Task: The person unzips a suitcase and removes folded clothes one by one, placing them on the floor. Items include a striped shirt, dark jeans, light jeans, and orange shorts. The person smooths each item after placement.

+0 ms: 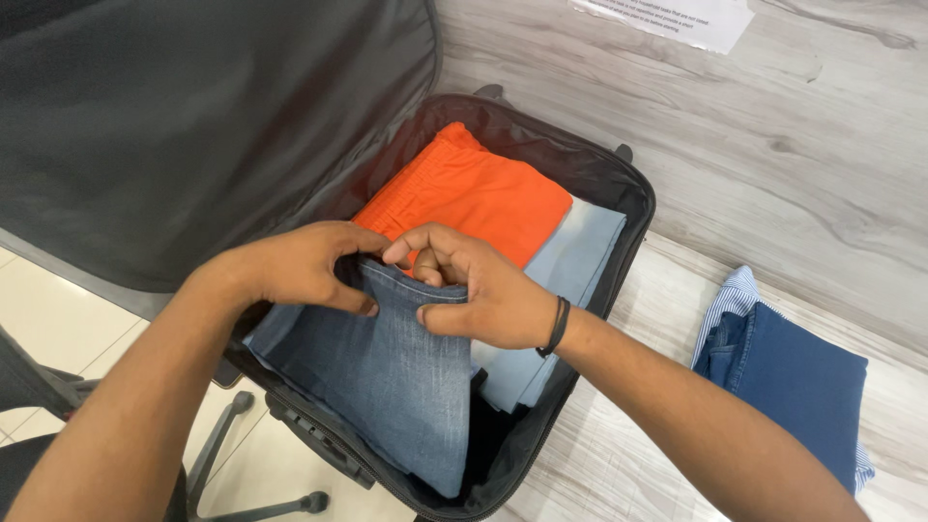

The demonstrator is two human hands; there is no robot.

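An open black suitcase (633, 208) lies on a wooden surface, its lid raised at the back left. Folded blue jeans (387, 377) lie in its near half. My left hand (300, 266) and my right hand (474, 285) both grip the far folded edge of the jeans, fingers curled over the denim. Behind the hands lies a folded orange garment (474, 188), on top of a pale blue folded garment (575, 256).
The suitcase lid (193, 126) stands open at the left. A stack of folded dark blue jeans and a striped shirt (788, 377) lies on the wooden surface at the right. A white paper (677, 17) is at the top. A chair base (242, 483) is below left.
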